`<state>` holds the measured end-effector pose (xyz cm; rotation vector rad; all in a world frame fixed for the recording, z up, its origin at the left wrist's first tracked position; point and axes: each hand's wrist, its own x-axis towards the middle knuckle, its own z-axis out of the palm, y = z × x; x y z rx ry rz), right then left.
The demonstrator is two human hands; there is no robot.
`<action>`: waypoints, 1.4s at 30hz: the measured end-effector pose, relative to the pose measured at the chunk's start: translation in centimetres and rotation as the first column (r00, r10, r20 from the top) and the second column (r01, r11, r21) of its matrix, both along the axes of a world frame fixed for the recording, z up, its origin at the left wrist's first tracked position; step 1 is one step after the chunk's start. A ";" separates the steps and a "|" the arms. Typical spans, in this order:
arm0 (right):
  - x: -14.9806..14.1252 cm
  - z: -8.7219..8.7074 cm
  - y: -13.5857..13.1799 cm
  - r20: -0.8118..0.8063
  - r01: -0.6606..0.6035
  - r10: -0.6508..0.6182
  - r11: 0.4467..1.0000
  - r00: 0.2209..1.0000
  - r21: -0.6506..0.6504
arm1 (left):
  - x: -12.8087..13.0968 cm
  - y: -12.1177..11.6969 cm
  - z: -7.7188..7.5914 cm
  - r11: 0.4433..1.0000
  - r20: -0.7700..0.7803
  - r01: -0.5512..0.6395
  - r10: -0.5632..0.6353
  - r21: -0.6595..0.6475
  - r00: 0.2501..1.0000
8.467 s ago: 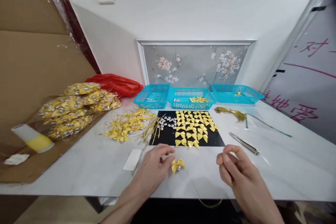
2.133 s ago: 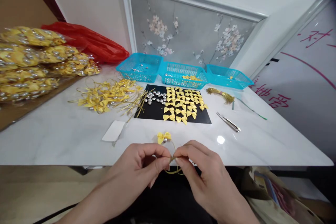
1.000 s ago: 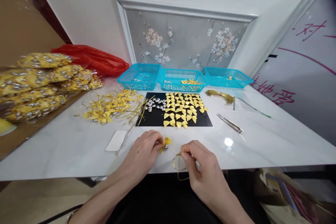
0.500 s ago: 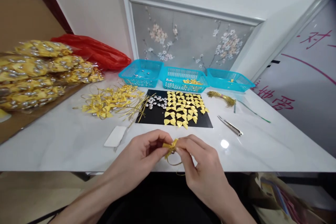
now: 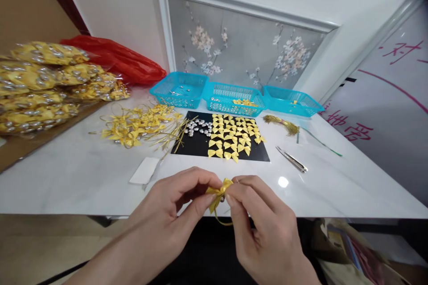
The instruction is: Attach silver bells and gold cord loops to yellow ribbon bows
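Note:
My left hand [image 5: 170, 213] and my right hand [image 5: 259, 220] meet at the near table edge, both pinching a small yellow ribbon bow [image 5: 219, 190] with a silver bead at its middle. A thin gold cord loop [image 5: 222, 221] hangs below the bow between my fingers. Beyond my hands lies a black mat [image 5: 197, 146] carrying rows of yellow bows [image 5: 232, 136] and a cluster of silver beads [image 5: 197, 127].
Three turquoise baskets [image 5: 234, 98] line the wall. A heap of finished corded bows [image 5: 140, 124] lies left of the mat, bagged bows [image 5: 43, 84] and a red bag [image 5: 117, 60] further left. Tweezers [image 5: 291, 160], a gold cord bundle [image 5: 281, 122] and a white card [image 5: 144, 170] rest on the white table [image 5: 334, 187].
Earlier the bow lay on the table by my left hand and my right held the cord apart. Both hands have since come together, lifting the bow and pinching it between them.

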<state>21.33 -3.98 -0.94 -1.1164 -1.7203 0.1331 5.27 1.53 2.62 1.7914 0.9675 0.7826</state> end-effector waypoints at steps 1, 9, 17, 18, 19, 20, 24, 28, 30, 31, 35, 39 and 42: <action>0.0 0.0 -0.1 0.007 0.006 -0.006 1.000 1.000 0.005 | 0.0 -0.1 -0.1 1.000 -0.019 -0.004 0.005 0.026 1.000; -0.7 0.1 -0.5 -0.008 0.050 -0.050 0.999 0.999 0.014 | -0.2 -0.7 -0.9 0.973 -0.102 -0.047 0.071 0.225 0.992; -0.8 0.1 -0.4 -0.009 0.062 -0.062 0.997 0.998 0.047 | 0.3 -0.8 -0.6 0.953 -0.092 -0.046 0.077 0.301 0.993; -0.8 0.1 -0.4 -0.003 0.064 -0.064 0.997 0.998 0.046 | 0.3 -0.8 -0.6 0.953 -0.093 -0.047 0.078 0.298 0.993; -0.9 0.1 -0.4 0.007 0.066 -0.066 0.997 0.998 0.047 | 0.3 -0.8 -0.6 0.954 -0.092 -0.047 0.077 0.296 0.993; -0.9 0.0 -0.4 0.012 0.072 -0.072 0.996 0.997 0.046 | 0.3 -0.8 -0.6 0.955 -0.091 -0.045 0.075 0.293 0.993; -1.2 -0.1 -0.4 0.033 0.098 -0.102 0.991 0.994 0.091 | 0.4 -0.8 -0.5 0.962 -0.056 -0.049 0.067 0.269 0.996; -1.4 -0.3 -0.5 0.075 0.133 -0.141 0.986 0.987 0.103 | 0.4 -0.4 -0.3 0.985 -0.006 -0.078 0.080 0.156 0.997; -1.1 -0.3 -0.5 0.050 0.112 -0.115 0.991 0.992 0.069 | 0.4 -0.2 -0.2 0.995 0.015 -0.090 0.089 0.041 0.996; -0.8 -0.2 -0.5 0.025 0.084 -0.085 0.996 0.996 0.034 | 0.3 -0.1 -0.2 0.996 0.028 -0.091 0.092 -0.019 0.995; 0.8 0.1 -0.3 -0.147 -0.008 -0.018 0.985 0.989 -0.171 | -0.1 0.2 -0.1 0.984 0.058 -0.095 0.105 -0.150 0.993; 1.8 -0.5 0.2 -0.461 -0.236 0.040 0.896 0.887 -0.377 | -0.4 0.2 -0.2 0.987 0.067 -0.073 0.083 -0.142 0.994; 2.1 -1.4 0.7 -0.660 -0.540 0.126 0.697 0.740 -0.473 | -0.4 0.3 -0.3 0.987 0.081 -0.050 0.063 -0.151 0.995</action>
